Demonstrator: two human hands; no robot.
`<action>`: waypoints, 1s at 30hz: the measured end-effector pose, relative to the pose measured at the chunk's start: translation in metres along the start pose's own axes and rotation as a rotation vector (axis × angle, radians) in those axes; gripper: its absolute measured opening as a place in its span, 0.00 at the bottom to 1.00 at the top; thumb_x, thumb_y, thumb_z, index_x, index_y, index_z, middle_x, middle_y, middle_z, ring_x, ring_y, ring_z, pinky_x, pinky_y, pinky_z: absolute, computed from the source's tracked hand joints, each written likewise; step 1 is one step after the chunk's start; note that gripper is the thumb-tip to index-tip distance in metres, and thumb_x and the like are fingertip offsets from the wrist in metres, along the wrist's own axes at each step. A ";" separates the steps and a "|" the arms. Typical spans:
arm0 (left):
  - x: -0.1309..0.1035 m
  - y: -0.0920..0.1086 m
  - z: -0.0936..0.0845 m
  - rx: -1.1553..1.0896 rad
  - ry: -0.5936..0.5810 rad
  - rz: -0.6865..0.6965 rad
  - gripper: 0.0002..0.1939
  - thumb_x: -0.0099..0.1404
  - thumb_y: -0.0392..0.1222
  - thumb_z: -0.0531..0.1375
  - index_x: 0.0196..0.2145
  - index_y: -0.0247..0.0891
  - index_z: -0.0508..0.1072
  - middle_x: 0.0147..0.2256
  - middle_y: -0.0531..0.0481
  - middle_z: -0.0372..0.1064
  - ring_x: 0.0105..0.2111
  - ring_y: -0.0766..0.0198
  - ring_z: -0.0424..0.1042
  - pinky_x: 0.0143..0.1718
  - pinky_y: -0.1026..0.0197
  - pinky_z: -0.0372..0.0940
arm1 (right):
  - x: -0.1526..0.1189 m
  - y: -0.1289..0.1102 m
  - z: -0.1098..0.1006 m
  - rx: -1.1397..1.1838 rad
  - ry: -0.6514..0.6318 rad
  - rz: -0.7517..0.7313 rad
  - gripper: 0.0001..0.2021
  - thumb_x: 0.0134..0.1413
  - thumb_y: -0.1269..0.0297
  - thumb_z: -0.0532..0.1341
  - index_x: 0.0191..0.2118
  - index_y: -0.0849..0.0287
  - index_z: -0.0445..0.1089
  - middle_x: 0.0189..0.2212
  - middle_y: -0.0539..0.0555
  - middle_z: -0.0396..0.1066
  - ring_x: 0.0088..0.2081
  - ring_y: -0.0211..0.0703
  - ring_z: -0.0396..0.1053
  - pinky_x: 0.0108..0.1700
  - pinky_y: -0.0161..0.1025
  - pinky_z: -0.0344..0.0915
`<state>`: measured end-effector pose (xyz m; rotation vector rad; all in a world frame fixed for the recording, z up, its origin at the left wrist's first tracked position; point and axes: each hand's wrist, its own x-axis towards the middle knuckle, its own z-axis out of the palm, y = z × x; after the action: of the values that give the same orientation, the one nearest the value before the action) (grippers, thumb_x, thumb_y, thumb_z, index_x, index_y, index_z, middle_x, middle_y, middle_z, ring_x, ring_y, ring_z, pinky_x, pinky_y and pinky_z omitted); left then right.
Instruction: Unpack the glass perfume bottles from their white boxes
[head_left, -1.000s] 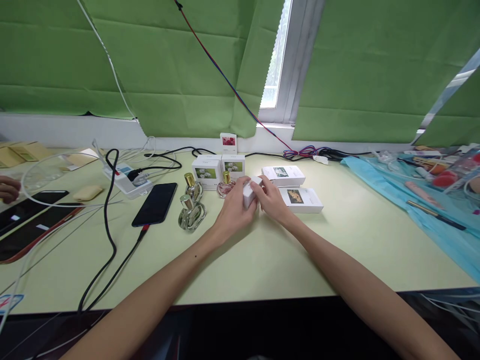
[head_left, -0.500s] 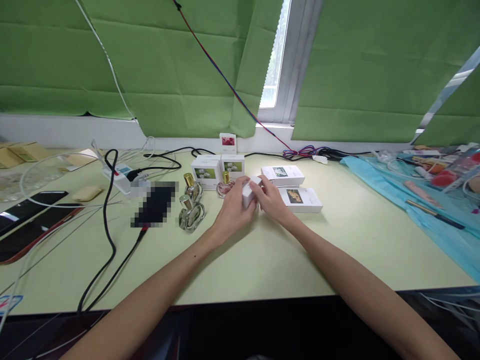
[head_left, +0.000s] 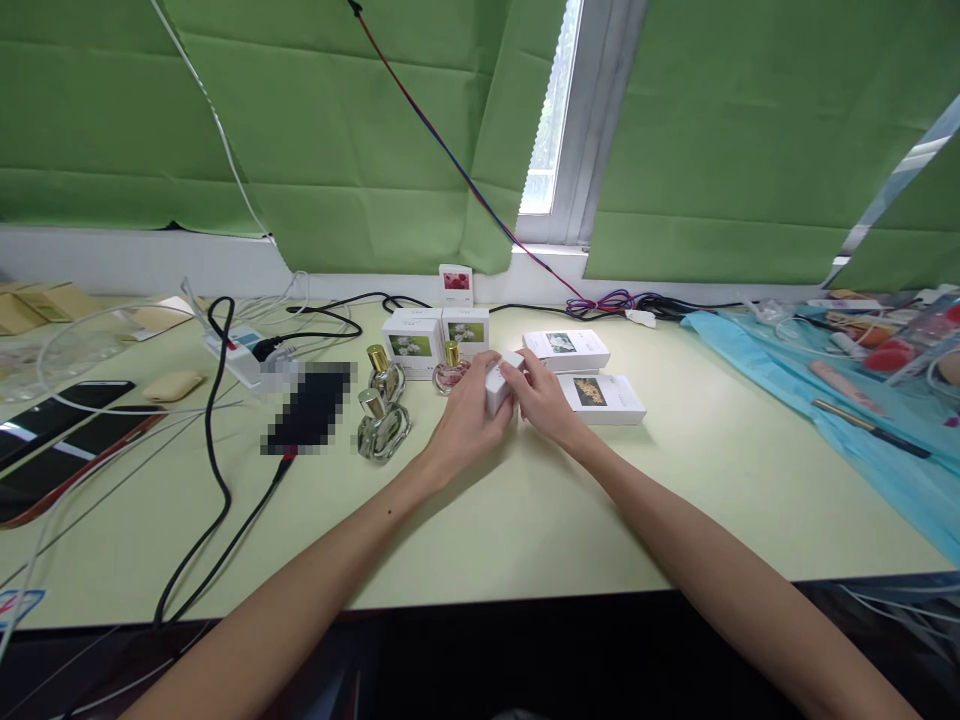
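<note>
Between my two hands is a small white box (head_left: pixel 501 383), tilted, with its narrow end toward me. My left hand (head_left: pixel 472 415) is closed around its left side and underside. From the right, my right hand (head_left: pixel 546 398) grips the box near its top, the thumb pressing on the end face. Just left of my hands stand three glass perfume bottles: a pinkish one (head_left: pixel 450 374) with a gold cap, a clear one (head_left: pixel 386 380), and a nearer one (head_left: pixel 383 433). Two flat white boxes lie by my right hand, the nearer with an orange flower picture (head_left: pixel 607 398), the farther with white flowers (head_left: pixel 574 350).
White boxes (head_left: pixel 412 345) stand behind the bottles, and one with a red flower picture (head_left: pixel 456 285) leans at the wall. Left are a pixelated dark device (head_left: pixel 311 408), a black cable (head_left: pixel 217 480), phones (head_left: pixel 60 440) and a power strip (head_left: pixel 238 360). A blue plastic sheet (head_left: pixel 847 430) with clutter lies right.
Almost nothing differs. Both hands keep the same hold on the small white box, and the bottles and other boxes stay in place.
</note>
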<state>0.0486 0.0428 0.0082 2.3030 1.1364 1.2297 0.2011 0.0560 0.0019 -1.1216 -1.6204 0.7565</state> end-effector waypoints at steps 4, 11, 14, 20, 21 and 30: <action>0.000 -0.001 0.000 0.003 -0.008 0.001 0.21 0.68 0.40 0.59 0.57 0.41 0.60 0.50 0.42 0.72 0.46 0.53 0.75 0.45 0.51 0.71 | 0.000 -0.001 0.000 -0.004 0.000 0.005 0.16 0.66 0.45 0.54 0.36 0.53 0.62 0.27 0.47 0.61 0.28 0.39 0.62 0.28 0.35 0.59; 0.001 -0.001 0.000 0.002 -0.008 0.013 0.21 0.68 0.40 0.59 0.57 0.41 0.61 0.51 0.41 0.72 0.47 0.53 0.75 0.46 0.51 0.70 | 0.000 0.000 0.000 -0.002 0.003 0.000 0.16 0.66 0.45 0.54 0.36 0.53 0.61 0.28 0.47 0.62 0.28 0.39 0.62 0.28 0.35 0.59; 0.001 -0.001 -0.001 -0.001 -0.011 0.013 0.21 0.68 0.41 0.59 0.57 0.41 0.61 0.51 0.41 0.72 0.47 0.53 0.75 0.46 0.51 0.70 | 0.000 0.000 0.000 -0.008 0.003 -0.001 0.17 0.66 0.45 0.54 0.36 0.53 0.61 0.27 0.47 0.62 0.28 0.39 0.63 0.28 0.35 0.59; 0.001 -0.001 -0.002 0.006 -0.022 0.028 0.21 0.68 0.41 0.59 0.57 0.41 0.60 0.52 0.41 0.72 0.48 0.53 0.75 0.47 0.51 0.70 | 0.000 0.001 0.000 -0.017 0.010 -0.002 0.16 0.66 0.45 0.54 0.35 0.53 0.61 0.27 0.47 0.61 0.28 0.39 0.62 0.28 0.36 0.59; 0.001 -0.001 -0.002 0.007 -0.024 0.029 0.21 0.68 0.41 0.59 0.57 0.41 0.60 0.52 0.41 0.72 0.49 0.53 0.75 0.47 0.51 0.70 | 0.000 0.001 0.000 -0.017 0.010 -0.003 0.16 0.66 0.45 0.54 0.35 0.53 0.61 0.27 0.47 0.61 0.28 0.39 0.61 0.28 0.36 0.58; 0.002 0.000 -0.002 0.008 -0.029 0.030 0.21 0.68 0.41 0.59 0.56 0.41 0.60 0.53 0.41 0.72 0.48 0.53 0.75 0.46 0.52 0.70 | 0.001 0.001 0.000 -0.009 0.006 -0.005 0.17 0.66 0.44 0.54 0.35 0.53 0.60 0.27 0.46 0.60 0.28 0.39 0.61 0.28 0.36 0.58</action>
<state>0.0476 0.0441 0.0103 2.3444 1.1029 1.2004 0.2012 0.0569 0.0011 -1.1249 -1.6226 0.7423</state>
